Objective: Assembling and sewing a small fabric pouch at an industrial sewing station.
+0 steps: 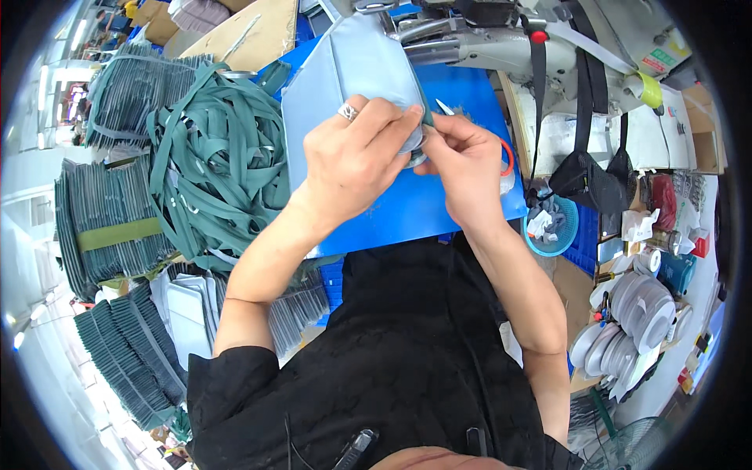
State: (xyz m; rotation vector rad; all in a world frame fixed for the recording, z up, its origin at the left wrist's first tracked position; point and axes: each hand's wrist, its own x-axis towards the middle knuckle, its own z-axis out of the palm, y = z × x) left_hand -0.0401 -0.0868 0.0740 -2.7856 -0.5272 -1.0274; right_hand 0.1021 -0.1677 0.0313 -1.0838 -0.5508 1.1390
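Note:
A light grey-blue fabric panel (345, 70) lies on the blue work surface (392, 215), running up to the sewing machine (501, 51). A dark green strip (428, 117) follows its right edge. My left hand (352, 153), with a ring on one finger, is closed on the panel's near end, bending it up. Thumb and forefinger of my right hand (466, 164) pinch the green strip at that end; the exact spot is partly hidden by the fingers. Scissors (507, 159) with a red handle lie partly beneath my right hand, their tip showing beyond it.
A tangled heap of green zipper tape or webbing (223, 164) sits left of the work surface, beside bundled stacks of dark green pieces (113, 223). Black straps and a pouch (587, 180) hang at right, above a turquoise basket (552, 227) of scraps. White rolls (638, 313) stand farther right.

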